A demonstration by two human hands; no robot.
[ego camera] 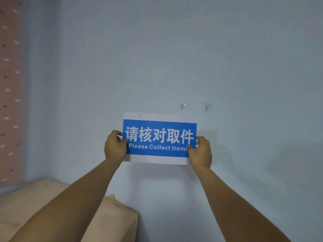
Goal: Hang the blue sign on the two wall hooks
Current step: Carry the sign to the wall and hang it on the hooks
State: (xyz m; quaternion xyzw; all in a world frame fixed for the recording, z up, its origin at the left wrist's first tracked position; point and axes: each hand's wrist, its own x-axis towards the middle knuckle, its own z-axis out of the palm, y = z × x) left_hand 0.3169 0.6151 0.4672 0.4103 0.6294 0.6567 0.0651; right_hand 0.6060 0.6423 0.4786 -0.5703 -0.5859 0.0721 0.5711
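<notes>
The blue sign, with white characters, the words "Please Collect Items" and a white border, is held flat in front of the pale wall. My left hand grips its left edge and my right hand grips its right edge. Two small holes show in the sign's top border. Two clear adhesive hooks, the left hook and the right hook, stick to the wall just above and to the right of the sign's top edge. The sign sits below and left of them, not touching either.
A beige cardboard box stands low at the left against the wall. A pink perforated panel runs along the far left edge.
</notes>
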